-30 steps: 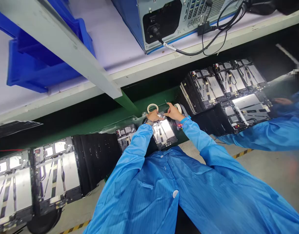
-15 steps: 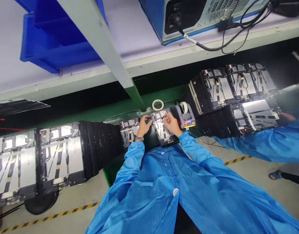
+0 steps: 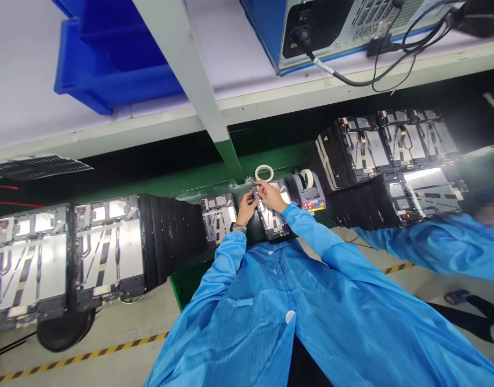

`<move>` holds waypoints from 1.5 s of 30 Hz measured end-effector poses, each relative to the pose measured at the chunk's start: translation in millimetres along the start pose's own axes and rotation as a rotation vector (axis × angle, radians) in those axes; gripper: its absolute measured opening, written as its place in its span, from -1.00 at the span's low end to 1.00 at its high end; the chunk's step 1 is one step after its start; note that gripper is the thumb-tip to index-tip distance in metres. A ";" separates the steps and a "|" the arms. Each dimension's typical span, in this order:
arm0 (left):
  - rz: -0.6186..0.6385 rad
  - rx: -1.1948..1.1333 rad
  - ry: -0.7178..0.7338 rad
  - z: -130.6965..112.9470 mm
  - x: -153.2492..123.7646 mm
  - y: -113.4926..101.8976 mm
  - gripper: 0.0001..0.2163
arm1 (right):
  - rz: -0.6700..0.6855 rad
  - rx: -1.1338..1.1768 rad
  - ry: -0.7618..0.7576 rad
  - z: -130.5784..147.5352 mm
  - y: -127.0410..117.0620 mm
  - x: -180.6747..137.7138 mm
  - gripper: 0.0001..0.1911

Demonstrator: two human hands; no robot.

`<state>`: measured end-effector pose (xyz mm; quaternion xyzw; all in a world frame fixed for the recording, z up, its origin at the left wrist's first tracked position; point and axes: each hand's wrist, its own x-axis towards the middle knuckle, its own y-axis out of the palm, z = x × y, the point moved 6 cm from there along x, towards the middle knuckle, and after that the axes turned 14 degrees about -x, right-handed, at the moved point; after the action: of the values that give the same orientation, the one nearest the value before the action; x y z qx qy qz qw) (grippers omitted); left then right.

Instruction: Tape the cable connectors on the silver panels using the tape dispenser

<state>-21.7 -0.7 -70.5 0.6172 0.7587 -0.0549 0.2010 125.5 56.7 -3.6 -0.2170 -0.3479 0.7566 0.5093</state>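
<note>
Well, the right hand (image 3: 271,196) has its fingertips closed on a tiny part (image 3: 255,192), too small and too shaded by the fingers to make out. The left hand (image 3: 245,211) curls in just beside it; whether that hand grips too, I can't tell. Both hover over a metal-faced module (image 3: 274,214) with dark strips across it, half hidden beneath them. A second module (image 3: 217,217) sits just to its left. Nearby lie a roll of masking tape (image 3: 264,172) and a tape dispenser (image 3: 306,191) loaded with its own roll. Higher up, a blue plastic bin (image 3: 113,70) shows no contents from here, and a co-worker's blue sleeve (image 3: 428,247) reaches in from the right.
</note>
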 end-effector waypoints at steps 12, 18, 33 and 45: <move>-0.120 -0.034 -0.040 1.5 -0.7 9.8 -0.71 | 0.182 -0.084 -0.254 6.5 -6.2 16.4 -0.37; -0.116 0.020 -0.027 -4.6 -1.3 10.7 -0.72 | 0.203 -0.099 -0.159 1.3 -12.4 14.5 -0.37; -0.123 0.028 -0.008 5.3 5.6 3.7 -0.70 | 0.082 1.184 0.616 14.6 11.7 -60.4 -0.54; -0.126 0.067 0.150 -11.5 -1.0 7.5 -0.52 | 0.041 1.390 0.677 13.6 30.9 -66.4 -0.56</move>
<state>-17.1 4.0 -58.3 0.5769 0.8068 -0.0466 0.1188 122.7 -16.1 -19.4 -0.0732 0.3858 0.7031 0.5929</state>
